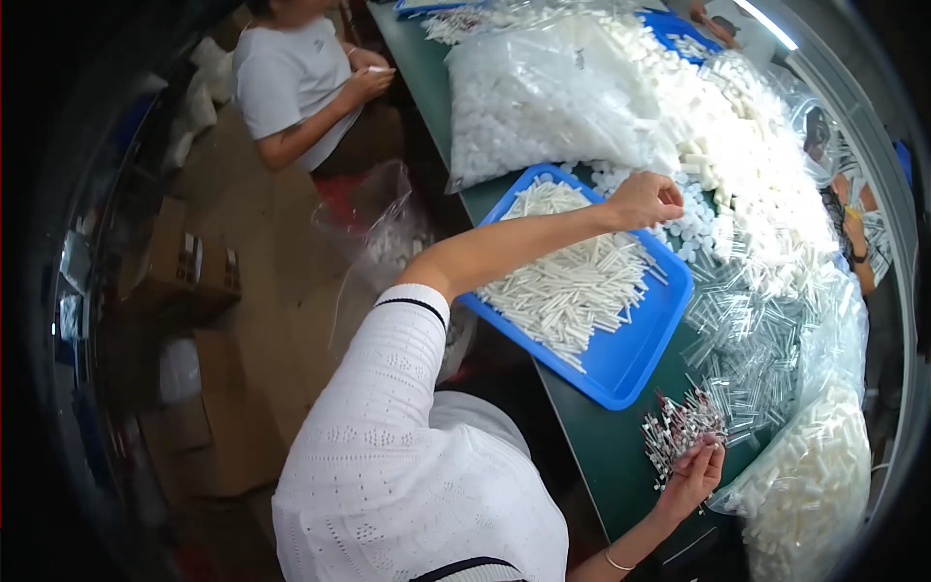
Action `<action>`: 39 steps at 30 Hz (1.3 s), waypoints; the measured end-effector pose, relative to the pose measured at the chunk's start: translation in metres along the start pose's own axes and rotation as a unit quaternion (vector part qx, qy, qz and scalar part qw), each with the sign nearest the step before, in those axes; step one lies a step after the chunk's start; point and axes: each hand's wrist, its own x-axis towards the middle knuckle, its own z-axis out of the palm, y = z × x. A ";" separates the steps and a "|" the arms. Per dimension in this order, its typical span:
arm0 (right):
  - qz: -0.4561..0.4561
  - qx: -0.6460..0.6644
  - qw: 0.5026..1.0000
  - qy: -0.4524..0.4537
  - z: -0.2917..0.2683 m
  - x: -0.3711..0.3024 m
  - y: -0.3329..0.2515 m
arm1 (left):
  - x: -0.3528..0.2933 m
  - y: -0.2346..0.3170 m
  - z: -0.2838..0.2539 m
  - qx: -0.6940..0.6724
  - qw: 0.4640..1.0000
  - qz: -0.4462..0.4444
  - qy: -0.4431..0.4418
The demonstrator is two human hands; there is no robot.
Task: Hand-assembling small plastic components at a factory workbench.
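My left hand is over the far rim of a blue tray, beside a heap of small translucent white caps. Its fingers are curled together, and whatever they may hold is hidden. Thin white sticks lie piled in the tray under my left forearm. Lower right, my right hand has its fingertips pinched at the near edge of a pile of small white parts with red bits. Something small and pale shows at those fingertips, too small to name.
Clear tubes and white cylindrical pieces are heaped across the green table. Plastic bags of parts stand at the back and a bag at lower right. A co-worker sits upper left; other people's hands show at right.
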 end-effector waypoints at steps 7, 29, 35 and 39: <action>-0.021 -0.252 0.963 -0.090 0.120 -0.019 0.007 | -0.152 0.042 0.005 -0.382 0.886 -0.206 -0.167; -0.181 -0.370 0.907 -0.086 0.126 -0.042 -0.002 | -0.202 0.019 0.041 -0.485 0.815 -0.247 -0.200; -0.215 -0.393 0.891 -0.078 0.124 -0.042 -0.002 | -0.201 0.020 0.048 -0.487 0.809 -0.260 -0.202; -0.234 -0.399 0.882 -0.085 0.125 -0.040 -0.002 | -0.201 0.020 0.050 -0.486 0.808 -0.259 -0.208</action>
